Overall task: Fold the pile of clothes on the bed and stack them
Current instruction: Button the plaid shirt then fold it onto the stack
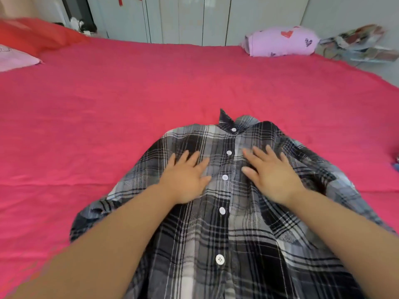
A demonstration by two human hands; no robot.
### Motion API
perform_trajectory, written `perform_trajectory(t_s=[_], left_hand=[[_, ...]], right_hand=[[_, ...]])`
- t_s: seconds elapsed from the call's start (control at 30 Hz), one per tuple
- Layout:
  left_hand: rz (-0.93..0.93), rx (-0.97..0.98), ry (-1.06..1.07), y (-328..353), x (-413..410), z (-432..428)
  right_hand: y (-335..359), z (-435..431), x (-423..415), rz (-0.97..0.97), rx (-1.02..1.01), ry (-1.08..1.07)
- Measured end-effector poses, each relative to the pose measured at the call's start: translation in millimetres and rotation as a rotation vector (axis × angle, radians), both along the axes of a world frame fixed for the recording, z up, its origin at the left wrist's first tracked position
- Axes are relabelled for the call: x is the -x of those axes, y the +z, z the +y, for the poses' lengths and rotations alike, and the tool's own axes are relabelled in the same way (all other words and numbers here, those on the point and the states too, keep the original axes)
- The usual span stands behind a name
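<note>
- Plaid shirt (226, 212) lies buttoned, front up, on the red bedsheet (108, 104).
- Left hand (185, 178) and right hand (269, 175) rest flat, fingers straight, either side of the placket.
- Recommended: smooth outward before folding the sleeves.

left hand (185, 180): bare | left forearm (108, 244): bare | right hand (273, 179): bare | right forearm (345, 234): bare

Under left hand (183, 175) and right hand (272, 175): shirt (194, 244), black-grey-white plaid; buttons (222, 210) white. Sheet (129, 93) around them hot pink. Far beyond right hand: garment (280, 43), lilac, red and purple hearts. Far beyond left hand: pillow (32, 35), red. Doors (183, 18) pale grey.
</note>
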State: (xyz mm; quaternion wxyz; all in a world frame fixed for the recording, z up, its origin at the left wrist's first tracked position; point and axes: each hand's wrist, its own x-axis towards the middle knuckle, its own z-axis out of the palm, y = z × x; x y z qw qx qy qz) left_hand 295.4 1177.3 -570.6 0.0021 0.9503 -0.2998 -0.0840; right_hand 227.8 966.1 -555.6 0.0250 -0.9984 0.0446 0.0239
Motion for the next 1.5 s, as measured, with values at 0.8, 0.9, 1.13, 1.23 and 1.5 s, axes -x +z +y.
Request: perform_trajectory(t_s=[0.8,0.9,1.13,1.23,1.5], left_hand=[[0.354,0.561,0.688,29,138,194],[0.548,0.495,0.634,28,159,199],[0.643,1.036,0.848,70,153,236],[0.663,1.429,0.84,123,142,254],[0.667,1.676,0.621,249,124,262]], right_hand=[[4,137,158,0.298,-0.189,0.088],[19,144,163,0.275,-0.224,0.052],[50,154,170,0.166,-0.291,0.047],[66,161,168,0.123,-0.341,0.06],[93,212,161,0.159,-0.527,0.19]])
